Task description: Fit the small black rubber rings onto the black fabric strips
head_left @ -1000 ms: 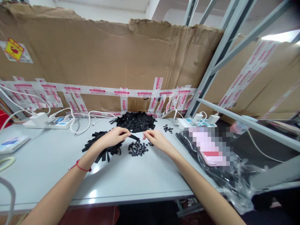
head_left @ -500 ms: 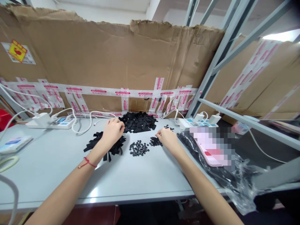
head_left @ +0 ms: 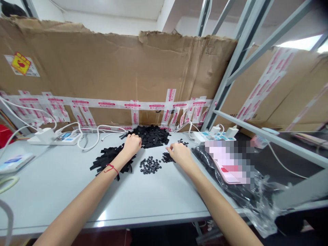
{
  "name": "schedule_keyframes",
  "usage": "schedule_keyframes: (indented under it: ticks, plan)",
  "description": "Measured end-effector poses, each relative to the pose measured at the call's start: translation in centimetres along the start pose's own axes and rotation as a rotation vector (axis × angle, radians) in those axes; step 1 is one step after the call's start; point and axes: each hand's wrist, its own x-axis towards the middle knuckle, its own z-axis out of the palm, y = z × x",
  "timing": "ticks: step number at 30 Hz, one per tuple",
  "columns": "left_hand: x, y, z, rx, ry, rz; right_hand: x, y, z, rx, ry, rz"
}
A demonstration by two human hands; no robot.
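My left hand (head_left: 132, 145), a red cord bracelet (head_left: 112, 168) on its wrist, is closed at the near left edge of a pile of black fabric strips (head_left: 153, 136). What its curled fingers hold, if anything, is hidden. Under that wrist lies a second heap of black strips (head_left: 106, 159). My right hand (head_left: 178, 152) is closed, thumb and fingertips together, beside a small pile of black rings (head_left: 167, 157); I cannot make out anything in the pinch. Between the hands, loose round black pieces (head_left: 150, 165) are spread on the white table (head_left: 143, 198).
A few small black pieces (head_left: 182, 141) lie behind my right hand. To the right, a pink, partly blurred item (head_left: 222, 171) rests on a black plastic bag (head_left: 205, 155). Power strips (head_left: 57, 139) with white cables run along the back, against a tall cardboard sheet (head_left: 115, 68).
My left hand has shifted right and its fingers have turned down to the strip pile's edge. The right hand stays by the rings. The whole view has tilted slightly.
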Motion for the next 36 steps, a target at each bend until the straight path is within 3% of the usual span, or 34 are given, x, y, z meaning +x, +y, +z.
schedule_keyframes:
  ticks: [4, 10, 31, 33, 36]
  plan:
    - [-0.1, -0.3, -0.4, -0.055, 0.063, -0.025, -0.3, -0.2, -0.3, 0.023, 0.021, -0.007]
    - [-0.5, -0.1, 0.3, 0.027, -0.004, 0.008, -0.4, -0.3, -0.1, 0.044, 0.03, -0.036]
    - [-0.7, -0.4, 2.6, 0.136, 0.004, 0.041, -0.3, -0.5, 0.3, 0.095, 0.007, -0.073]
    - [-0.6, -0.6, 2.4, 0.121, 0.036, 0.041, -0.3, -0.5, 0.3, 0.103, 0.016, -0.076]
    - [-0.4, -0.9, 1.7, 0.003, 0.187, 0.049, -0.3, -0.4, 0.3, 0.114, 0.03, -0.075]
